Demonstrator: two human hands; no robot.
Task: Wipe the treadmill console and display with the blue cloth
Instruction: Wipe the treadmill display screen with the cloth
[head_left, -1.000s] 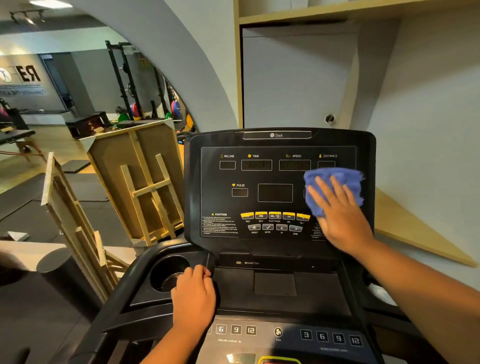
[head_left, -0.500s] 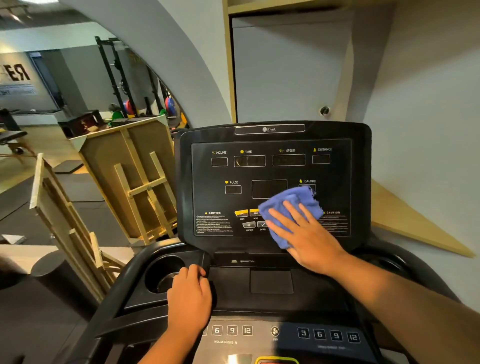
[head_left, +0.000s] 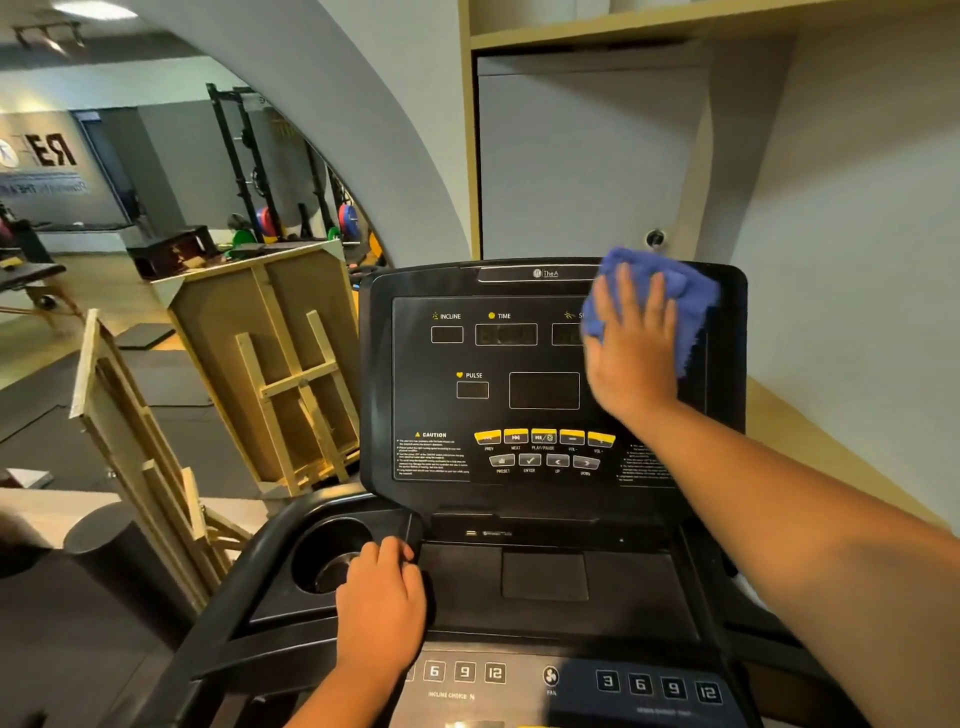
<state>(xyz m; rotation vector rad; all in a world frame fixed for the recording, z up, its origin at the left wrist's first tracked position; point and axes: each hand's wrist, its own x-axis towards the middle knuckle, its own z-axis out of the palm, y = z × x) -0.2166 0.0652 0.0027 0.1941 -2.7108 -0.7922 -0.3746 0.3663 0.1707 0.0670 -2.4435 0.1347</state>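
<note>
The black treadmill console (head_left: 426, 415) stands upright in front of me, its dark display panel (head_left: 543, 389) showing INCLINE, TIME and PULSE labels and a row of yellow buttons. My right hand (head_left: 631, 353) lies flat on the panel's upper right corner, pressing the blue cloth (head_left: 670, 291) against it; the cloth covers the speed and distance readouts. My left hand (head_left: 382, 608) rests, fingers curled, on the lower tray next to the round cup holder (head_left: 324, 558).
A lower button strip (head_left: 657, 686) with numbered keys runs along the bottom. Wooden frames (head_left: 270, 364) lean against each other at the left. A grey wall and a wooden shelf stand close behind and to the right. Weight racks are far left.
My right hand has swept the blue cloth from the lower middle of the panel, over the buttons, up to its top right corner. My left hand has stayed on the tray.
</note>
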